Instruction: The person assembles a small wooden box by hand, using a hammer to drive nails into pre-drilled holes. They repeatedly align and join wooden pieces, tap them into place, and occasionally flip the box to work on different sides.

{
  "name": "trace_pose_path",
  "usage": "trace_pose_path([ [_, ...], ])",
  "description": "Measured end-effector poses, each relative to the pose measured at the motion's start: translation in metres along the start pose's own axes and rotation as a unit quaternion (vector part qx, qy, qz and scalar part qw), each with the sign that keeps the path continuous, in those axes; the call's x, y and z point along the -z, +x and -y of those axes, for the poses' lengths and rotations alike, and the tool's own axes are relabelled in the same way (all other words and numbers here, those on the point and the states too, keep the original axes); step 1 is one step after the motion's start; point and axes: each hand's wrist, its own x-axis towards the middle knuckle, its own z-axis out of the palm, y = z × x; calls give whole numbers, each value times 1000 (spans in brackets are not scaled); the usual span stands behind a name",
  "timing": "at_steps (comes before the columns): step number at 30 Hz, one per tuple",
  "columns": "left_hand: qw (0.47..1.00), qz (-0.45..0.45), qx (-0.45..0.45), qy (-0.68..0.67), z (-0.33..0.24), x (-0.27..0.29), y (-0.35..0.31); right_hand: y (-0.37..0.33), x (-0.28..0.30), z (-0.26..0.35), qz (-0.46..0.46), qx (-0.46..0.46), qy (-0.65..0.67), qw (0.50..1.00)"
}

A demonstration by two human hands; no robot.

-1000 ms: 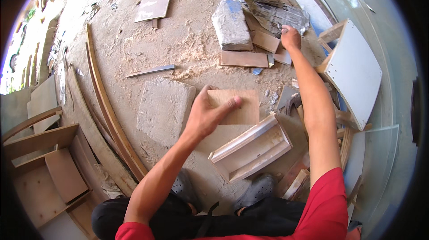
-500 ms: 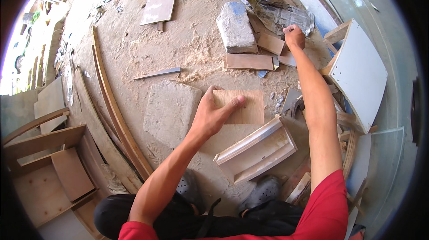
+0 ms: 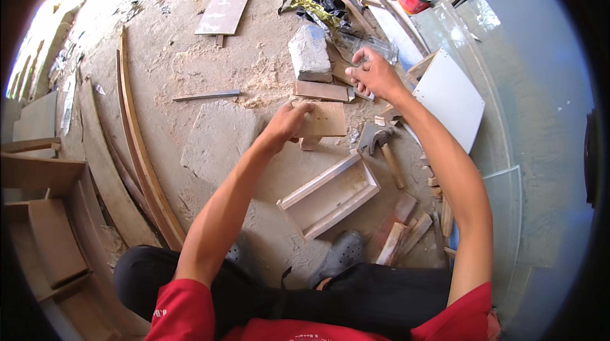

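My left hand (image 3: pixel 287 123) grips a small rectangular wooden board (image 3: pixel 330 120) by its left end, thumb on top. A few tiny dark dots show on the board's face, and a small wood block (image 3: pixel 310 143) shows beneath its lower edge. Up and to the right, my right hand (image 3: pixel 376 76) is raised with curled fingers, thumb and forefinger close together. Whatever it may pinch is too small to make out. Below the board lies an open, drawer-like wooden box (image 3: pixel 321 179). A hammer (image 3: pixel 394 166) with a wooden handle rests on the floor right of the box.
A pale stone block (image 3: pixel 310 55) and wood offcuts (image 3: pixel 321 90) lie ahead. A flat slab (image 3: pixel 219 137) and long wooden strips (image 3: pixel 136 137) are on the left, near a wooden cabinet frame (image 3: pixel 44 172). At right are a white panel (image 3: pixel 451 102), glass sheets (image 3: pixel 502 214) and red cans (image 3: pixel 414 0).
My right hand has come back from the offcuts and plastic toward the board. My left hand still holds the board, now tilted differently. The hammer has come into sight, and the view has shifted right.
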Motion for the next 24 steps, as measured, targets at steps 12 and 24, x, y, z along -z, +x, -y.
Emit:
trace_pose_path([
  [12, 996, 62, 51, -47, 12, 23, -9, -99, -77, 43, -3, -144, 312, 939],
  [24, 998, 50, -32, -29, 30, 32, -23, -109, -118, 14, -133, 32, 45, 990],
])
